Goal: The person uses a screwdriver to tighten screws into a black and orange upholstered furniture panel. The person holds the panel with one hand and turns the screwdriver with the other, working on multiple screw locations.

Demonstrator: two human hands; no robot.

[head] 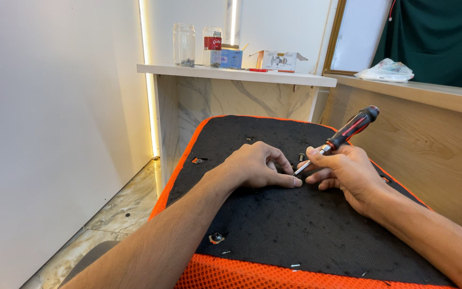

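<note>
We are looking down at an upturned chair seat (274, 225), its black underside edged with orange mesh, and we are seeing a bolt (217, 236) sitting in a hole near the closest left edge, with small bits of metal lying loose on the fabric beside it. Past that, our left hand (255, 167) is resting knuckles-up on the black cloth, fingers curled down and pinched at a spot where the tool's tip is meeting the seat; what the fingertips are pinching is too small to tell. Our right hand (348, 174) is lying just beside it, fingers closed around the metal shank of a screwdriver (340, 140). The screwdriver is running on a slant: tip low and to the left at the left forefinger, red-and-black handle rising to the far right, clear above the seat. A small dark bolt (301, 157) is standing just behind the two hands. The seat's far left part is lying open, with another hole (199, 160) showing at the left edge. On the right, a wooden panel (429, 150) is closing in right beside the seat; on the left, a strip of marble floor (118, 214) is separating it from a white wall. Farthest off, a white shelf (231, 74) is carrying two glass jars (184, 45), small cartons (279, 60) and, further right, a crumpled plastic bag (387, 70).
</note>
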